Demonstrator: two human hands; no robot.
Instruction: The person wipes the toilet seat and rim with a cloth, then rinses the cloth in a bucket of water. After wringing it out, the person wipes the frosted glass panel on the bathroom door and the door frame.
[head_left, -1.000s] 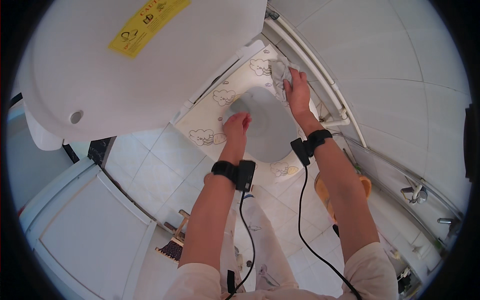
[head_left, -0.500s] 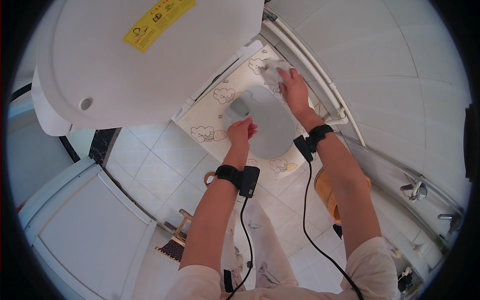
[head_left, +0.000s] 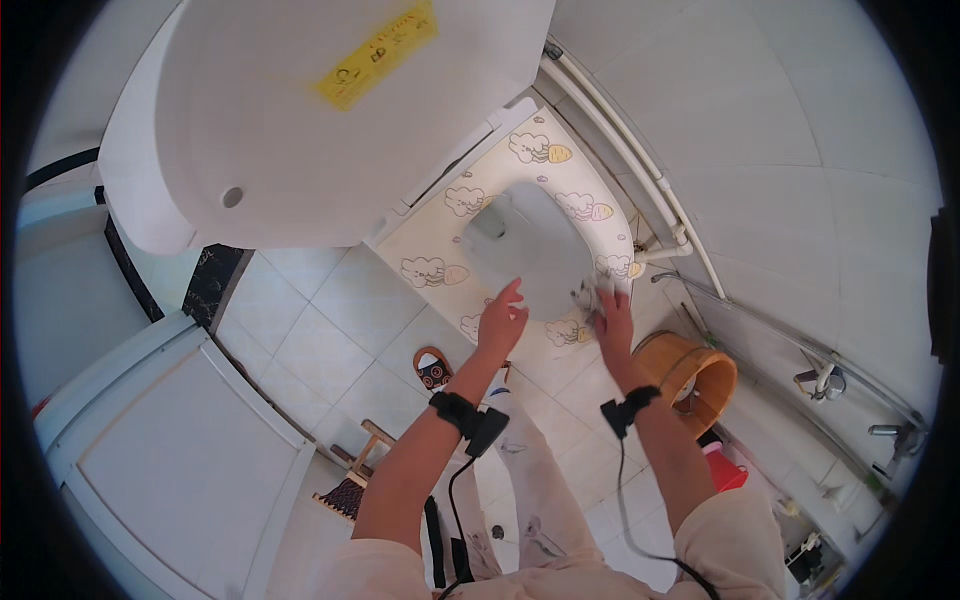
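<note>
A toilet seat (head_left: 398, 252) with a cream cover printed with rabbits and carrots surrounds the grey-white bowl opening (head_left: 540, 245). At the seat's right front, my right hand (head_left: 613, 322) presses a pale, crumpled cloth (head_left: 588, 297) against the cover. Motion blurs the fingers and the cloth, which is partly hidden under the hand. Over the front left of the seat hovers my left hand (head_left: 502, 322), its fingers loosely bent and apart, with nothing in them. Both wrists wear black straps with small cabled boxes.
The raised white lid (head_left: 300, 170) with a yellow label fills the upper left. Pipes (head_left: 625, 135) run along the tiled wall at right. A wooden bucket (head_left: 655, 360) stands right of the toilet, a red container (head_left: 725, 470) below it. A slipper (head_left: 432, 366) and stool (head_left: 350, 480) are at left.
My right hand has moved with the cloth from the seat's back right to its right front. My left hand has drawn back from the bowl opening and loosened its fingers. The view has shifted.
</note>
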